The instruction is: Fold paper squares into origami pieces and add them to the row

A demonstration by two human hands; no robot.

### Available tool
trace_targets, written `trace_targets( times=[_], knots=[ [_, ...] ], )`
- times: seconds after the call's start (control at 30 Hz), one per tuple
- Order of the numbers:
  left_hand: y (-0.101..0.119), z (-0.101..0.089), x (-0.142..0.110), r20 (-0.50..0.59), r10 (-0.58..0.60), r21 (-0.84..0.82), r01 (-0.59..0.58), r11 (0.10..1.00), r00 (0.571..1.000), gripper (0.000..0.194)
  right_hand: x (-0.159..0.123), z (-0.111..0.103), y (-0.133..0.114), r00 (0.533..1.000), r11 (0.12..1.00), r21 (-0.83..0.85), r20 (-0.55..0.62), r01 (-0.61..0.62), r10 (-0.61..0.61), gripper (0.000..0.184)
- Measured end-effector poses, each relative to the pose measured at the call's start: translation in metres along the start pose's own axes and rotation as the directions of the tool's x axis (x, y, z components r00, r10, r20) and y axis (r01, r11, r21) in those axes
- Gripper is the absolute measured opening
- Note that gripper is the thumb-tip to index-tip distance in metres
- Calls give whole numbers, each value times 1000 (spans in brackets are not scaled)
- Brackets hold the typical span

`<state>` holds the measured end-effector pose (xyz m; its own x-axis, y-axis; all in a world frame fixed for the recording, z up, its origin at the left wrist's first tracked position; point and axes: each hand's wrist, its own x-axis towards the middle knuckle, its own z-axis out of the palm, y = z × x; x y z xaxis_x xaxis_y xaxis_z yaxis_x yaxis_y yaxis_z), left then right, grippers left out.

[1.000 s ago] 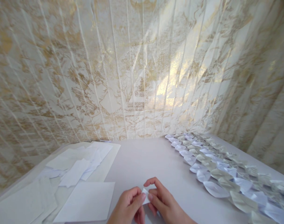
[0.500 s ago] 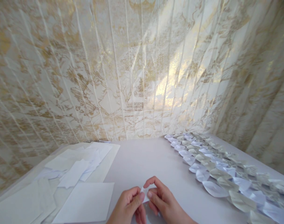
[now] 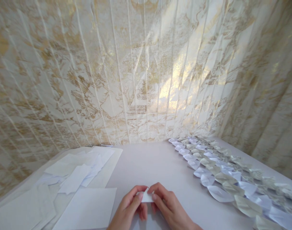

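Note:
Low in the middle of the view, both my hands meet over a pale table (image 3: 148,163). My left hand (image 3: 129,209) and my right hand (image 3: 168,209) pinch a small folded piece of white paper (image 3: 146,197) between thumbs and forefingers, holding it just above the tabletop. Only a small white patch of it shows between the fingertips.
Loose white sheets (image 3: 76,172) lie scattered at the left, with one square sheet (image 3: 88,207) beside my left hand. Several folded paper boats (image 3: 222,174), white and silvery, lie in rows along the right side. A cream and gold curtain (image 3: 146,70) hangs behind the table.
My hands have shifted a little forward and upward in view, and the folded paper has been turned so a flatter white face shows between my fingertips.

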<state>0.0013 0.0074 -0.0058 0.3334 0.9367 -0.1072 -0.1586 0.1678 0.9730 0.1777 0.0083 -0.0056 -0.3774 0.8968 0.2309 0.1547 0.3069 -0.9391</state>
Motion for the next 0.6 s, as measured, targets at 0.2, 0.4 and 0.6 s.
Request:
trace_targets(
  times=[0.2,0.4,0.6],
  knots=[
    [4,1,-3,31,48,101,-51,994,998,66,-1,-8,-3,972,847,-483,34,221,-234,12],
    [-2,3,-3,78,111,83,-118,990,991,60,-3,-6,-4,958,758,-591,106,277,-267,28],
    [0,5,-6,21,140,257,-141,956,990,49,-3,0,-8,951,738,-601,179,308,-251,30]
  ],
)
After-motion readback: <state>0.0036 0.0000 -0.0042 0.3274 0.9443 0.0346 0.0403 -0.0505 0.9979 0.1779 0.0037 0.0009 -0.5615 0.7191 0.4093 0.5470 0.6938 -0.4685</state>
